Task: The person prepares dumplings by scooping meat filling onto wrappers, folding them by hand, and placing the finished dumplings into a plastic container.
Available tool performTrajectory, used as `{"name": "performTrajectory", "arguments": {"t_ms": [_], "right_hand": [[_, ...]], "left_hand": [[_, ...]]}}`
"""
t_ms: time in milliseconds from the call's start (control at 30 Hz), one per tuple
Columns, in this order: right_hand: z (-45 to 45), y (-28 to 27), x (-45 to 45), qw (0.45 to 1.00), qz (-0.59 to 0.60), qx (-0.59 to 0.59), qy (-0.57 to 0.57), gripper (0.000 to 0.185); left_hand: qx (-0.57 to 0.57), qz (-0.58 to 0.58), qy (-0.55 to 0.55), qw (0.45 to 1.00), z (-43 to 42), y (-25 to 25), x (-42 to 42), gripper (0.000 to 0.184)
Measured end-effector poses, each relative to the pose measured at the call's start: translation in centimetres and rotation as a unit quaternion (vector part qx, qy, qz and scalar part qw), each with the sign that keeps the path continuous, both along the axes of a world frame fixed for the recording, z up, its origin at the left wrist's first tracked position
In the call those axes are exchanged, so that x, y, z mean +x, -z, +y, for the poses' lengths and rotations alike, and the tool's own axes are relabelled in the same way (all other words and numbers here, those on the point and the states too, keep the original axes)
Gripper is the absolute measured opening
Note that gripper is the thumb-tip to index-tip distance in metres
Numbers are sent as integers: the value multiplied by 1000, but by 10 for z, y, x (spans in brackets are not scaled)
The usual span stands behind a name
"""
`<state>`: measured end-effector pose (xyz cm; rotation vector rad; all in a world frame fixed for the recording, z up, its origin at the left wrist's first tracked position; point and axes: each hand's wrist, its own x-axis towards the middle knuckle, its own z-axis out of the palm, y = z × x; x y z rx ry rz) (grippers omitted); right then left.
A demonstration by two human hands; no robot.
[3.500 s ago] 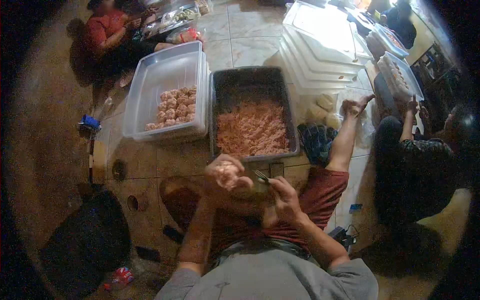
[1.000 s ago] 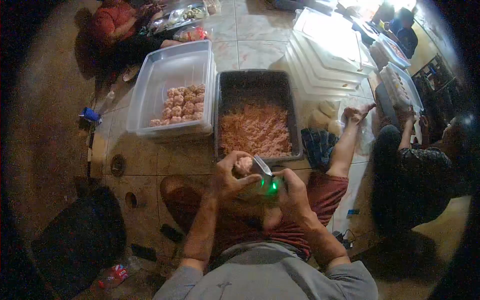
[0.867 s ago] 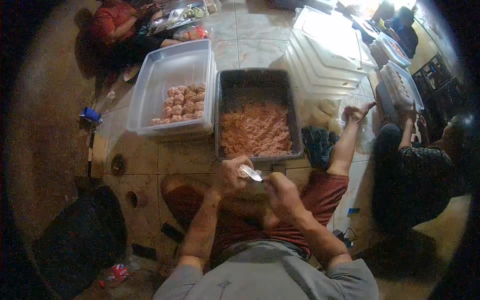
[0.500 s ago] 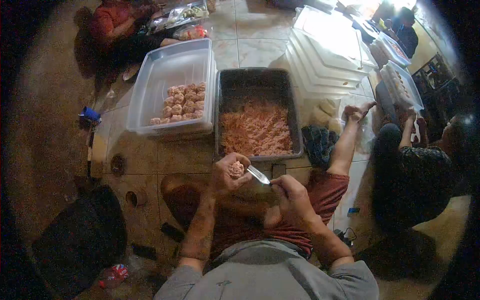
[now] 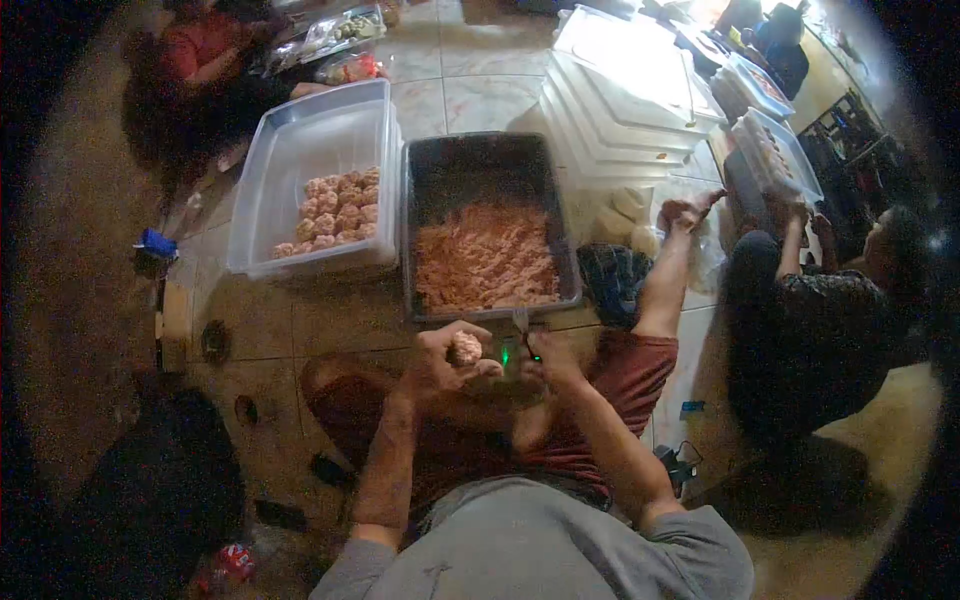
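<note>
My left hand (image 5: 437,362) cups a rough pink ball of minced mixture (image 5: 466,349), its thumb and fingers spread around it. To the right, my right hand (image 5: 553,360) is blurred but closed on a fork (image 5: 521,319), whose tines point up, apart from the ball. Just beyond both hands lies a dark tub (image 5: 411,225) with loose minced mixture (image 5: 490,258) in it. Left of that tub, a clear plastic bin (image 5: 252,195) holds several shaped balls (image 5: 340,212) in its near right part.
Stacked white bins (image 5: 620,90) stand beyond the tub at the right. A person (image 5: 820,320) sits at far right near a tray of balls (image 5: 775,155); another person (image 5: 200,55) is at upper left. My bare foot (image 5: 690,212) rests beside plastic bags. A blue object (image 5: 158,243) is at left.
The fork has swung away from the ball and now points up toward the tub. The ball stays in my left hand. The whole view has shifted, with the bins now further left.
</note>
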<state>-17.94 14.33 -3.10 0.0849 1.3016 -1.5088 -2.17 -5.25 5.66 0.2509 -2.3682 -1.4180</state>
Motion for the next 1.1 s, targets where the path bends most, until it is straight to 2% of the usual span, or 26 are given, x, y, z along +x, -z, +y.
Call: {"name": "performTrajectory", "arguments": {"t_ms": [33,133,200,233,267,300,333,367,400,467,567,633,667,700,800,867,933,967,1000,1067,1100], "right_hand": [[6,-5,6,1000,3,-1,5,16],[21,-40,21,995,-34,86,23,20],[11,-85,19,996,13,76,40,19],[6,-118,16,997,48,64,8,16],[4,-125,17,997,48,62,5,16],[2,-129,18,951,304,18,-54,16],[-2,-139,21,836,537,-27,-109,17],[-6,-150,20,750,649,-56,-115,16],[-4,-153,21,750,649,-55,-115,16],[-2,-156,22,720,662,36,-206,23],[-4,-168,15,725,671,0,-156,23],[-11,-166,12,720,677,-18,-152,24],[-13,-164,11,715,683,-34,-147,25],[-14,-161,14,703,684,-26,-193,25],[-6,-168,12,715,678,-10,-172,26],[-7,-168,13,700,699,-16,-145,25],[-7,-172,17,707,680,9,-195,22],[-9,-161,19,718,670,1,-190,20],[-12,-153,19,719,669,3,-188,20],[-21,-142,13,715,694,-22,-77,19],[-27,-140,7,706,706,-22,-48,17]], "left_hand": [[38,-13,-3,999,-2,11,4,43],[93,103,-18,990,3,18,0,38],[29,21,-75,997,3,5,-5,35],[29,19,-78,996,6,-1,-6,35],[42,-23,-68,997,6,-7,-8,29],[57,-65,-58,995,6,-11,-10,28],[57,-64,-59,995,4,-7,-12,28],[32,-33,-48,998,2,3,-16,26],[8,-3,-35,999,0,9,-20,25],[-18,27,-25,999,-3,19,-18,24],[-2,-37,-29,999,-3,11,-14,25],[33,-54,-71,995,4,-19,-18,24],[32,-54,-70,996,2,-12,-21,24],[22,-44,-56,997,-1,-4,-25,25],[-13,-32,-61,998,-5,7,-23,26],[-29,-35,-83,996,-7,8,-20,27],[-1,-90,-29,995,-14,12,-20,28],[0,-91,-27,995,-11,13,-21,28],[-36,-9,-31,999,-7,13,-21,29],[-73,74,-38,994,-4,12,-23,30],[-56,8,-51,997,-2,10,-24,34]]}}
